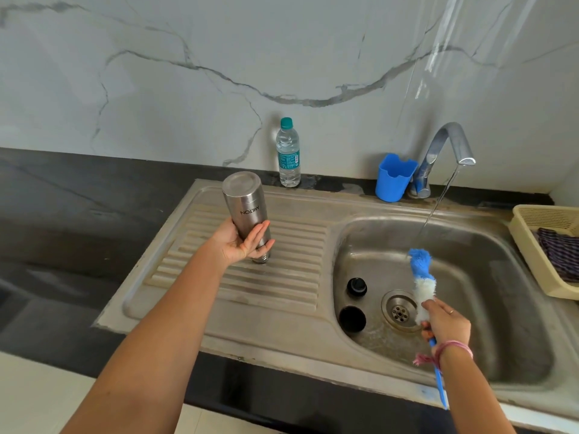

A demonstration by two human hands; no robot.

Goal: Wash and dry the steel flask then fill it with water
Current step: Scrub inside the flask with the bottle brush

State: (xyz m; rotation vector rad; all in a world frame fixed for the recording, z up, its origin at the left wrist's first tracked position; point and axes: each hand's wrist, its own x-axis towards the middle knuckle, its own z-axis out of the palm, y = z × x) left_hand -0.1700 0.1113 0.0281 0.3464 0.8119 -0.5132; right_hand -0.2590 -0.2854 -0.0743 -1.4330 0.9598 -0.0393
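The steel flask stands upside down, mouth down, on the ribbed draining board. My left hand is beside its lower part with straight, relaxed fingers lying against it. My right hand grips a blue and white bottle brush over the sink basin, its blue tip under the stream of water from the tap. Two black flask caps lie in the basin left of the drain.
A plastic water bottle stands against the marble wall behind the draining board. A blue holder sits left of the tap. At the right edge a cream basket holds a striped cloth. Dark counter lies to the left.
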